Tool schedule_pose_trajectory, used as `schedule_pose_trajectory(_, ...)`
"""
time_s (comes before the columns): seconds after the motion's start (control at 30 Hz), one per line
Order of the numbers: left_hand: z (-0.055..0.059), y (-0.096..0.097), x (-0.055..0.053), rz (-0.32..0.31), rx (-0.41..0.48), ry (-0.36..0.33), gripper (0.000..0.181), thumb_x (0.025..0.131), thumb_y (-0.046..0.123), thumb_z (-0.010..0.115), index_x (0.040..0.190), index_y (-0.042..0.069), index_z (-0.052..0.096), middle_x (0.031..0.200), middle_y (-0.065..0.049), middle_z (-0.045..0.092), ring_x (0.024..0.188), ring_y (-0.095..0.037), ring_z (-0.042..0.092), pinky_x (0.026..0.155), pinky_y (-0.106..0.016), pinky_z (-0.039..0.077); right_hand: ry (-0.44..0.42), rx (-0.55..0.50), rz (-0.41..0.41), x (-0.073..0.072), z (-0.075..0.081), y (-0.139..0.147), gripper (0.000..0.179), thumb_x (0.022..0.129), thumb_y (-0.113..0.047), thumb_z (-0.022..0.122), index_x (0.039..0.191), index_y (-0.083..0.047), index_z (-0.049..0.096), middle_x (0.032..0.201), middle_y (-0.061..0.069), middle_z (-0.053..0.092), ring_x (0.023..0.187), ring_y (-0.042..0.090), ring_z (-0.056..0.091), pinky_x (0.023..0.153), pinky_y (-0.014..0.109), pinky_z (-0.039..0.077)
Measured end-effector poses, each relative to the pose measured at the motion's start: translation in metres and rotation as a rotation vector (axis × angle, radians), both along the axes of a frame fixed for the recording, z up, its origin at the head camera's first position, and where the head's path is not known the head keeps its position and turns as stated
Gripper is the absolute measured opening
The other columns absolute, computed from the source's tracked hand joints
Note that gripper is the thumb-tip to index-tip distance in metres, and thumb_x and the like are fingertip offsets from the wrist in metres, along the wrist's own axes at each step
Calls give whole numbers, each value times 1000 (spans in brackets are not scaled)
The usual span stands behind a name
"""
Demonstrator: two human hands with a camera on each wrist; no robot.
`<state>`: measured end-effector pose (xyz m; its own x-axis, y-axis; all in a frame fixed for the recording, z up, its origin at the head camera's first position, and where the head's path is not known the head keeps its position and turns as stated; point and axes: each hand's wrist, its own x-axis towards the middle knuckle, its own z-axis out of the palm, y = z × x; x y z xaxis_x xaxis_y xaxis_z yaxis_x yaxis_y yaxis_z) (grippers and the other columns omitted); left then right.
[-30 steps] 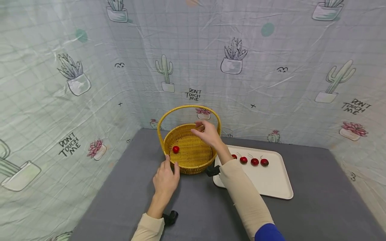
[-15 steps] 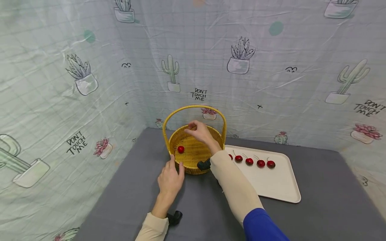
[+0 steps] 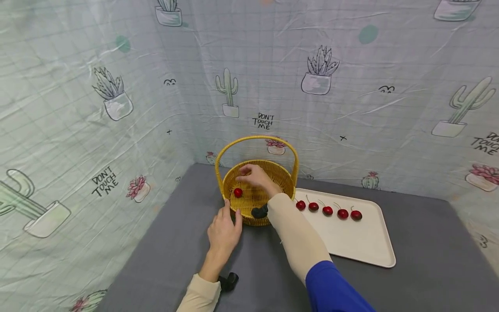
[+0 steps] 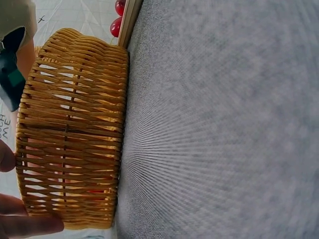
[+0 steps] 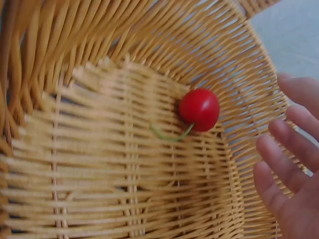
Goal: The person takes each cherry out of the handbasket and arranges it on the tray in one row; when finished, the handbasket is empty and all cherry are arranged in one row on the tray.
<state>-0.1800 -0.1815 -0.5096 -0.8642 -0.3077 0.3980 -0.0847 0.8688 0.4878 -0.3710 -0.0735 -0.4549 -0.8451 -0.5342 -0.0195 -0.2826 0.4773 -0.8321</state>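
A yellow wicker basket (image 3: 255, 197) with a tall hoop handle stands on the grey table. A red cherry (image 3: 238, 192) lies inside on its left; the right wrist view shows this cherry (image 5: 199, 109) with a green stem. My right hand (image 3: 255, 175) is over the basket, fingers loosely bent, near the cherry but apart from it. Nothing shows between those fingers (image 5: 271, 149) in the right wrist view. At the near-left rim is my left hand (image 3: 224, 229), its fingertips touching the basket's outside; the left wrist view shows fingers (image 4: 30, 225) against the wicker.
To the right of the basket lies a white tray (image 3: 360, 242) with several stemmed cherries (image 3: 327, 211) in a row near its far side. A patterned curtain (image 3: 343, 112) hangs behind and at the left. Grey table (image 3: 167, 242) surrounds the basket and tray.
My right hand has moved left and slightly lower over the basket. The left hand keeps its place at the rim. The head view has turned left, so everything appears shifted right.
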Motion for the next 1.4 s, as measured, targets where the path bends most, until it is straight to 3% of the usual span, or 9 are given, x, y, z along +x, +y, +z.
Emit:
schedule_pose_trajectory(0.2, 0, 0, 0, 5, 1, 2, 58, 101, 40, 56, 147, 5, 51, 125, -15, 70, 88, -35, 70, 68, -53, 57, 12, 46, 61, -5, -4, -3, 44, 93, -32, 72, 129, -8, 64, 125, 10, 65, 113, 24, 63, 92, 38, 53)
schedule_pose_trajectory(0.43, -1, 1, 0, 1, -3, 27, 58, 100, 40, 57, 145, 4, 53, 123, -14, 70, 87, -34, 71, 66, -52, 56, -29, 118, 92, -6, -10, -6, 46, 94, -23, 71, 135, -5, 61, 135, 15, 62, 124, 29, 59, 103, 44, 50)
schedule_pose_trajectory(1.0, 1, 1, -1, 12, 2, 22, 57, 99, 39, 58, 144, 5, 54, 125, -15, 70, 90, -36, 71, 69, -54, 56, -89, 177, 152, -2, -20, -4, 48, 88, -18, 78, 132, -5, 64, 131, 11, 66, 121, 26, 62, 104, 39, 50)
schedule_pose_trajectory(1.23, 2, 2, 0, 10, 0, 36, 57, 99, 39, 58, 144, 4, 54, 124, -15, 70, 90, -36, 71, 69, -54, 56, -89, 197, 153, -1, -22, -4, 37, 89, -17, 77, 123, -6, 68, 121, 11, 69, 106, 21, 65, 93, 34, 54)
schedule_pose_trajectory(1.4, 0, 2, 0, 9, -6, 42, 57, 99, 40, 58, 144, 4, 54, 123, -15, 70, 89, -35, 71, 68, -53, 57, -84, 211, 171, 0, -22, -6, 43, 88, -18, 77, 127, -5, 66, 122, 11, 68, 108, 22, 64, 92, 33, 54)
